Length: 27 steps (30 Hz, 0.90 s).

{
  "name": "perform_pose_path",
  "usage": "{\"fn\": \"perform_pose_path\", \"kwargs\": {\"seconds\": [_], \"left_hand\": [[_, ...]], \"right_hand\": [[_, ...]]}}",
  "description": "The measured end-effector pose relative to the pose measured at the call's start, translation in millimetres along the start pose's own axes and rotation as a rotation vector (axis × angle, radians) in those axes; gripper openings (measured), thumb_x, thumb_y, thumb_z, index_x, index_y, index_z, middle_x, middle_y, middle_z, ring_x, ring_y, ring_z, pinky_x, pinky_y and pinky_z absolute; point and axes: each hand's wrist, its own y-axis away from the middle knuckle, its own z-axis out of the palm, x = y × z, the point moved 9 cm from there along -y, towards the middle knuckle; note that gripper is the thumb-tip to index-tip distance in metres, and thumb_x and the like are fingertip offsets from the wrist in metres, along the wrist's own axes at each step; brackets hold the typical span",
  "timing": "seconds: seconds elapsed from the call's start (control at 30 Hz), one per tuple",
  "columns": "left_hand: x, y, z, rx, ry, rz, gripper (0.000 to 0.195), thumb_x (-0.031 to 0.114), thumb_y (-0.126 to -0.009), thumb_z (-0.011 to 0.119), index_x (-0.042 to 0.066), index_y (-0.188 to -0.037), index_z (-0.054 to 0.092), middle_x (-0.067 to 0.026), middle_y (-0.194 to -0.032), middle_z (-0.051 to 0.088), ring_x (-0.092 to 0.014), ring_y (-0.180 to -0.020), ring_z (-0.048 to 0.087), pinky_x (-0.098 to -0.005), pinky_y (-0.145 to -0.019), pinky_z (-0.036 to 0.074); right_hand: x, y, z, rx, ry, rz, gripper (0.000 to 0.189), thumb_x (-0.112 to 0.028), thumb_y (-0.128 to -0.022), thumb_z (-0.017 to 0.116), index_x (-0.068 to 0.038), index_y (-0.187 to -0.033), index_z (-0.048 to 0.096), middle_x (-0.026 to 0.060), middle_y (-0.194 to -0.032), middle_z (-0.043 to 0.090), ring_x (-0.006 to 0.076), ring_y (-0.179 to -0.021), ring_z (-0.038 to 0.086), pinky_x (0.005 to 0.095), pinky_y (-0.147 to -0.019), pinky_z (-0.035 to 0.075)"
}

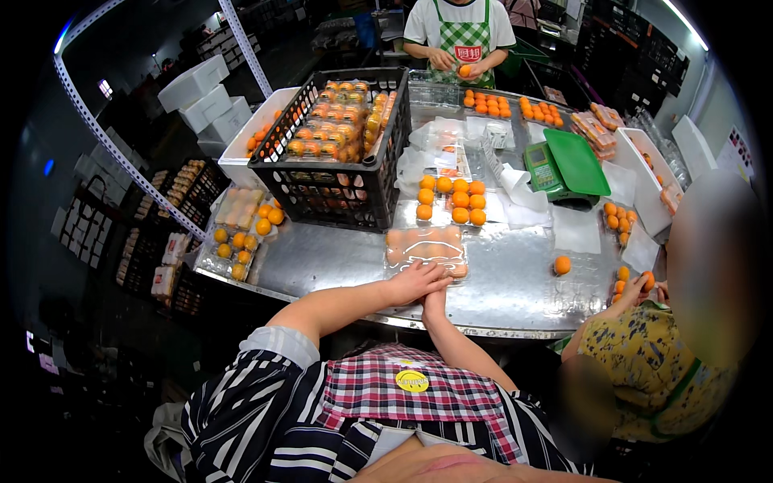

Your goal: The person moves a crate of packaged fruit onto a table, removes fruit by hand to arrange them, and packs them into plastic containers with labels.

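Note:
A clear plastic clamshell box (427, 246) of orange fruit lies on the steel table in front of me, with its lid down. My left hand (418, 282) reaches in from the left, palm down, its extended fingers resting on the box's near edge. Under those fingers is my right hand (434, 302), at the same edge; its fingers are mostly hidden. Just beyond the box, loose-looking rows of orange fruit (460, 200) sit in an uncovered clear tray.
A black plastic crate (329, 187) of packed boxes stands at the back left. A green weighing scale (564, 166) is right of centre, near a single orange fruit (562, 265). One co-worker (462, 36) stands opposite; another's hand (634, 292) holds fruit at right.

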Motion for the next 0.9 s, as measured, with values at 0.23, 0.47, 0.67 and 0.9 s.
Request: {"fn": "perform_pose_path", "kwargs": {"seconds": [0.23,0.47,0.67,0.9], "left_hand": [[-10,-1,-10,0.064,0.122,-0.032,0.061,0.015,-0.078,0.059,0.019,-0.136,0.041,-0.0157,-0.133,0.043,-0.033,-0.123,0.043,-0.0477,-0.096,0.036],[-40,1,-5,0.215,0.346,-0.284,0.056,0.007,-0.07,0.063,0.016,-0.124,0.054,-0.0143,-0.121,0.05,-0.036,-0.112,0.047,-0.0463,-0.093,0.04],[-23,-9,7,0.086,0.091,-0.218,0.075,0.013,-0.067,0.068,0.024,-0.137,0.043,-0.0146,-0.133,0.042,-0.036,-0.121,0.044,-0.0477,-0.095,0.039],[-25,-18,-8,0.073,0.148,-0.199,0.071,0.008,-0.073,0.062,0.022,-0.139,0.04,-0.0201,-0.13,0.045,-0.04,-0.119,0.046,-0.0479,-0.095,0.041]], "right_hand": [[-2,0,6,-0.085,0.014,-0.008,0.055,-0.025,-0.091,0.058,-0.016,-0.139,0.033,0.0039,-0.13,0.049,0.019,-0.111,0.055,0.0337,-0.088,0.051],[4,5,-8,-0.035,-0.076,0.089,0.049,-0.011,-0.08,0.058,-0.003,-0.126,0.041,0.0097,-0.109,0.057,0.018,-0.093,0.06,0.0294,-0.076,0.053],[-8,10,-5,0.045,-0.056,0.098,0.04,-0.013,-0.083,0.06,-0.001,-0.117,0.043,0.0083,-0.102,0.057,0.0147,-0.087,0.059,0.0275,-0.07,0.05],[-19,17,-1,0.067,-0.111,0.105,0.046,-0.014,-0.083,0.059,-0.003,-0.123,0.04,0.0072,-0.101,0.056,0.0131,-0.083,0.058,0.0252,-0.068,0.049]]}}
